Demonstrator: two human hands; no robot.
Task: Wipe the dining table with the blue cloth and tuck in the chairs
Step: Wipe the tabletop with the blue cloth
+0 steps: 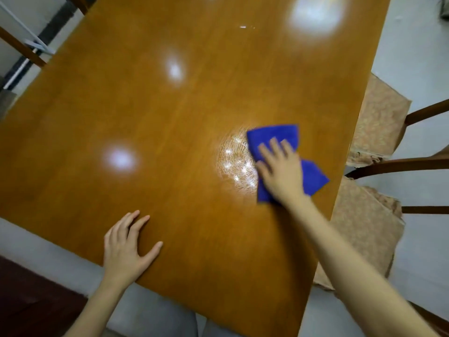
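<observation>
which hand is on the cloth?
The right hand: its fingers lie flat on the blue cloth, pressing it to the table. The left hand rests bare on the near table edge.

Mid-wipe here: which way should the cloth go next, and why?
Probably sweep the right hand and blue cloth leftward over the streaky patch at the cloth's left edge. That patch shows swirled marks, and the left hand lies flat near the table edge, seemingly bracing.

Right hand (279,171) flat on blue cloth (274,135) atop dining table (145,117) (left hand (124,246) flat at near edge)
</observation>
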